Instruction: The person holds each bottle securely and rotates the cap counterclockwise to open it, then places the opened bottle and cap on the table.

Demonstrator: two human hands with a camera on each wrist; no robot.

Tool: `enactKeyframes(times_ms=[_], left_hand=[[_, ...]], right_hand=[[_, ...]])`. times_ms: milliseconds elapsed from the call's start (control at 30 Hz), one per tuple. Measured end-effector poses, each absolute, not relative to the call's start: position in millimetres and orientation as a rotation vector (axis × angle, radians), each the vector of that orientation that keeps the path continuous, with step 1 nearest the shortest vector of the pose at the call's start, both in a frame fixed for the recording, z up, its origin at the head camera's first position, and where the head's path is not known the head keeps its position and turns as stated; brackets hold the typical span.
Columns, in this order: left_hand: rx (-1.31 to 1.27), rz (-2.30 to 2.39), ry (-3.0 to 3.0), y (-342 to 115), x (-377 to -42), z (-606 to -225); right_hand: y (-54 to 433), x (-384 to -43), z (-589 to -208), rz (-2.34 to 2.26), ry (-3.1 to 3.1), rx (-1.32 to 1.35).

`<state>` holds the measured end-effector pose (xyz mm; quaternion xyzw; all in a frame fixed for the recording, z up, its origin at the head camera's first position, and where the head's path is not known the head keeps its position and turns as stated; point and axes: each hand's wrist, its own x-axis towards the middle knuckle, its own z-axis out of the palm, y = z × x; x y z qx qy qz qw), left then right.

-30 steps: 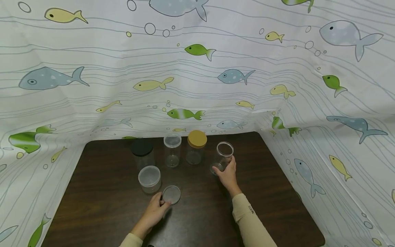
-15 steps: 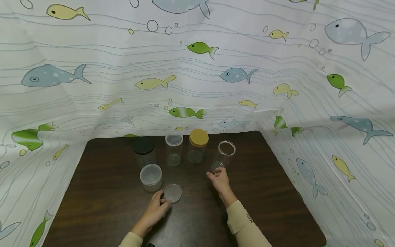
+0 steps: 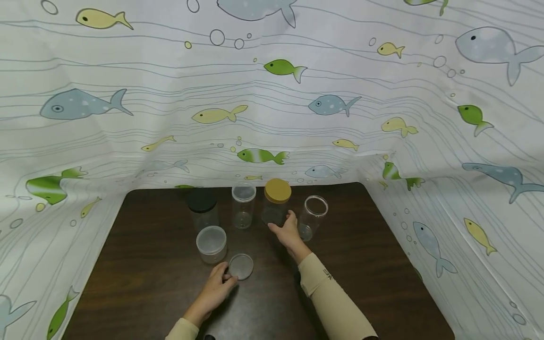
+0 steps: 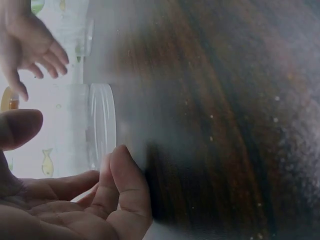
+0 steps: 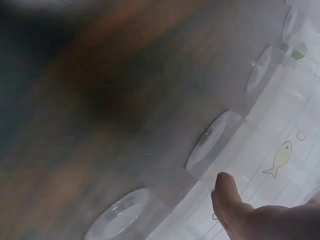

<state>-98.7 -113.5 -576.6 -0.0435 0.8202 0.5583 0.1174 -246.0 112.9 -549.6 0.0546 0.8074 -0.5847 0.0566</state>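
Note:
A clear round lid (image 3: 241, 267) lies flat on the dark wooden table (image 3: 382, 283). My left hand (image 3: 212, 290) is beside it, fingertips at its left edge and thumb apart from the fingers. My right hand (image 3: 289, 232) reaches up in front of a clear jar with a yellow lid (image 3: 277, 191), fingers spread and holding nothing. Right of that hand stands a clear lidless jar (image 3: 311, 218), upright. In the right wrist view my thumb (image 5: 227, 192) overlaps the pale backdrop near the base of a clear jar (image 5: 212, 140).
A low clear tub (image 3: 211, 243) stands behind and left of the loose lid. Along the back are a jar with a black lid (image 3: 202, 200) and a tall jar with a translucent lid (image 3: 243, 203). A fish-print sheet (image 3: 255, 127) rises behind the table.
My right hand has let go of the lidless jar, leaving it standing, and has moved left to the front of the yellow-lidded jar. My left hand stays at the loose lid.

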Motion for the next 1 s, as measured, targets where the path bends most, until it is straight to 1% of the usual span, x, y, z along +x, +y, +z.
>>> enactKeyframes(times_ms=[333,567,1000], left_hand=[[-0.144,1.64,2.399,-115,-100,-576],[-0.112,1.621,2.379,-117,-99,-575],[-0.138,1.588,2.371,-118,-99,-576]], right_hand=[[98,-271,-547,-1.867,2.447,0.224],[95,-277,-548,-1.868,2.446,0.245],[96,-286,-554,-1.949,2.454,0.216]])
